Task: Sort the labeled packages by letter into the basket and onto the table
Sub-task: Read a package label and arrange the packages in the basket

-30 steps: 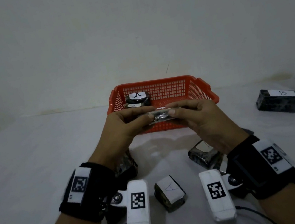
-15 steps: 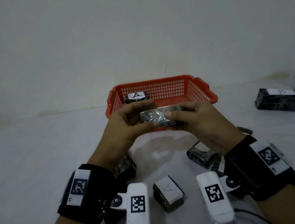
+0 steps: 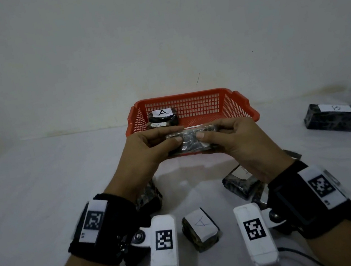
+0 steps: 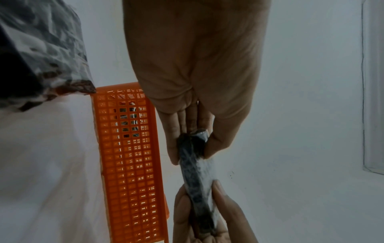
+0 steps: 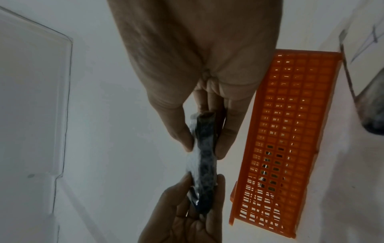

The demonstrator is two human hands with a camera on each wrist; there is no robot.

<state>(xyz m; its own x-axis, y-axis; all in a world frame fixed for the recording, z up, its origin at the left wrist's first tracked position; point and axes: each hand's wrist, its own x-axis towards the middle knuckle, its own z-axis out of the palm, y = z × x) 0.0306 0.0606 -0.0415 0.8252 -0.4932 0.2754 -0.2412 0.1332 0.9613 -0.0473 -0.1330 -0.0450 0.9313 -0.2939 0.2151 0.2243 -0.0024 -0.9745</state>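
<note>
**Both hands pinching a thin dark package in front of the basket**

The left hand and the right hand are each gripping one end of a flat dark package, thumbs on the near face and fingers wrapping behind it. The package is hanging in the air between the two hands, clear of the table. In the wrist views it is showing edge-on as a slim, crinkled, plastic-wrapped piece, and its label is not readable.

Just beyond the fingertips, the orange basket is sitting on the table, its near rim partly hidden behind the hands. Inside it, past the left hand, a dark package marked A is lying on top of another one.

Below the wrists and between them, a small package marked A is resting on the table. Under the left wrist a dark package is partly hidden; under the right wrist a cluster of dark packages is lying, their labels unclear. Well off to the right of the right hand, a long dark package marked B is lying on the table.
</note>
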